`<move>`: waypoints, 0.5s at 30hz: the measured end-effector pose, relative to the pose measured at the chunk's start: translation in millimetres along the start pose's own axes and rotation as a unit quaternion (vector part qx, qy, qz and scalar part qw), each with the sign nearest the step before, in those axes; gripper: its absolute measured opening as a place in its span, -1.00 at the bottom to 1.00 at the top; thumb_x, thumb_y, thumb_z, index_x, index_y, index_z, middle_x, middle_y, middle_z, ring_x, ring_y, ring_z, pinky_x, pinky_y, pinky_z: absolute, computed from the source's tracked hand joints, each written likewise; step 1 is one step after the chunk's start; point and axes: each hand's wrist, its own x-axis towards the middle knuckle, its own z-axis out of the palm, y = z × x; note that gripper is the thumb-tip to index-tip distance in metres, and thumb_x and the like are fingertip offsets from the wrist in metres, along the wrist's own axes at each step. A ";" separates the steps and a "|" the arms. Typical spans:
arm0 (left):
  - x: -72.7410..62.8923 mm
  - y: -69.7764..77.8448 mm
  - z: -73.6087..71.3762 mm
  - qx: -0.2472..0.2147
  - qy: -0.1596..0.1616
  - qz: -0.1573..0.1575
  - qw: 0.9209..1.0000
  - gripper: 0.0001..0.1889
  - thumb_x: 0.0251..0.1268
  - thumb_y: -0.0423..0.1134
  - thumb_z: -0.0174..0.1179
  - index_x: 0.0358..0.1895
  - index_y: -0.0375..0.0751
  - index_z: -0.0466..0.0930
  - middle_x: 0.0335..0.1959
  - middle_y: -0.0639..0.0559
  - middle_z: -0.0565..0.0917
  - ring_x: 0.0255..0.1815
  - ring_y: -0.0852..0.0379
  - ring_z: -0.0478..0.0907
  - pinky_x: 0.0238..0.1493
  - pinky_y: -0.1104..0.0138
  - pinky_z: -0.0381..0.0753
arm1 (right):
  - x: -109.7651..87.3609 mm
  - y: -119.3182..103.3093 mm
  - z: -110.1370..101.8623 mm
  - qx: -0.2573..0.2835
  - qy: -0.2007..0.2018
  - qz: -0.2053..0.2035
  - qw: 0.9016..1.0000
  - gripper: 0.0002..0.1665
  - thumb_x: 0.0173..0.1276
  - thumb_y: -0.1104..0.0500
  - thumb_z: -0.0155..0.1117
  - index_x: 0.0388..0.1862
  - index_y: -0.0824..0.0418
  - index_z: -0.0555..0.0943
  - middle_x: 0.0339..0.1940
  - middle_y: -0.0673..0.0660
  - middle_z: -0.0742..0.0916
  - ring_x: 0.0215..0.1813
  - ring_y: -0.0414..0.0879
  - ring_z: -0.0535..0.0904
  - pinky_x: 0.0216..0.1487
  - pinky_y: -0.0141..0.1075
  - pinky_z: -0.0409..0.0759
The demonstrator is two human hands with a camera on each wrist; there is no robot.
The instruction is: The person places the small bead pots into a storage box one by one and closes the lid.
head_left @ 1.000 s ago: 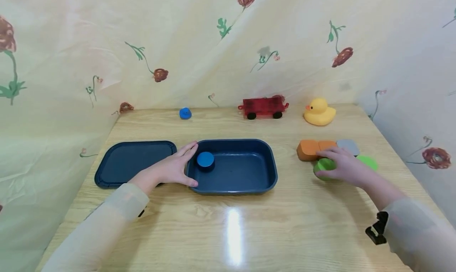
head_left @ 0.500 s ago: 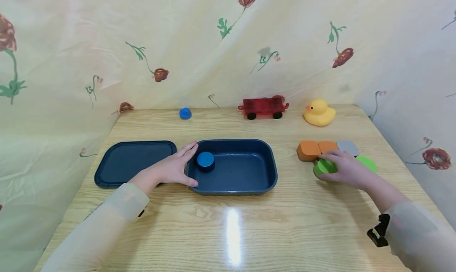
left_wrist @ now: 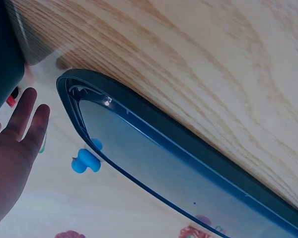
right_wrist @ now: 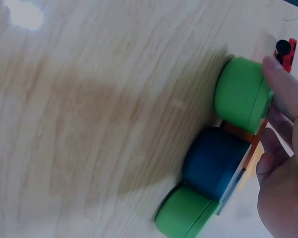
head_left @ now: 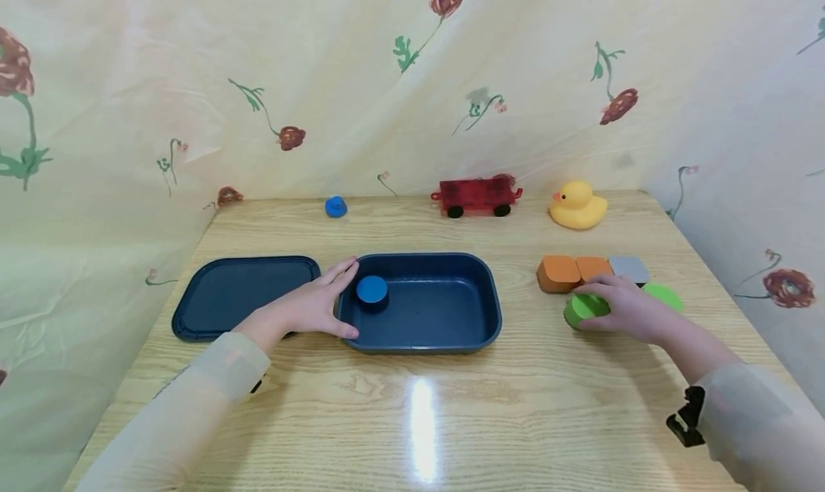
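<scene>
My left hand [head_left: 309, 302] rests at the left end of a dark blue rectangular box [head_left: 419, 349], fingers and thumb spread along its rim. Inside the box, at the left, stands a small round container with a blue top [head_left: 372, 289]. At the right, my right hand [head_left: 625, 309] pinches a light green round container [head_left: 585, 310] by its upper edge, thumb [right_wrist: 278, 74] at the lid. A dark blue round container [right_wrist: 216, 161] and a second green round container [right_wrist: 186, 210] stand beside it in the right wrist view; the hand hides the blue one in the head view.
A dark flat lid [head_left: 241, 295] lies left of the box. Two orange blocks [head_left: 558, 273] and a grey block [head_left: 629, 268] sit just behind my right hand. Along the back are a small blue duck [head_left: 336, 206], a red toy wagon [head_left: 477, 195] and a yellow duck [head_left: 578, 205].
My right hand and the green container have shifted very slightly, and more of the container's top shows. My left hand and the box stay in place.
</scene>
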 end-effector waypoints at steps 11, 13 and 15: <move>-0.4 -1.2 0.7 0.003 0.005 0.004 1.000 0.23 -0.06 0.25 0.34 0.51 -0.05 -0.37 0.51 0.09 -0.36 0.49 -0.09 -0.22 0.33 -0.04 0.07 | -4.7 -2.3 0.2 -0.009 0.007 -0.013 1.000 -0.22 0.06 -0.11 0.45 0.14 0.35 0.52 0.02 0.31 0.53 0.01 0.24 0.40 -0.07 0.08 0.42; -0.4 -1.5 0.8 0.002 0.006 0.008 1.000 0.23 -0.06 0.25 0.34 0.51 -0.06 -0.37 0.52 0.08 -0.36 0.49 -0.10 -0.22 0.32 -0.05 0.07 | -4.1 -2.9 0.5 -0.008 0.001 -0.007 1.000 -0.22 0.07 -0.12 0.44 0.15 0.34 0.52 0.02 0.32 0.53 0.01 0.25 0.39 -0.08 0.07 0.42; -0.3 -1.4 0.7 0.000 0.006 0.009 1.000 0.23 -0.06 0.24 0.34 0.51 -0.05 -0.36 0.51 0.08 -0.36 0.49 -0.10 -0.22 0.32 -0.05 0.07 | -3.8 -3.6 0.7 -0.008 -0.003 0.001 1.000 -0.22 0.08 -0.14 0.42 0.15 0.33 0.52 0.02 0.32 0.53 0.02 0.25 0.39 -0.07 0.08 0.43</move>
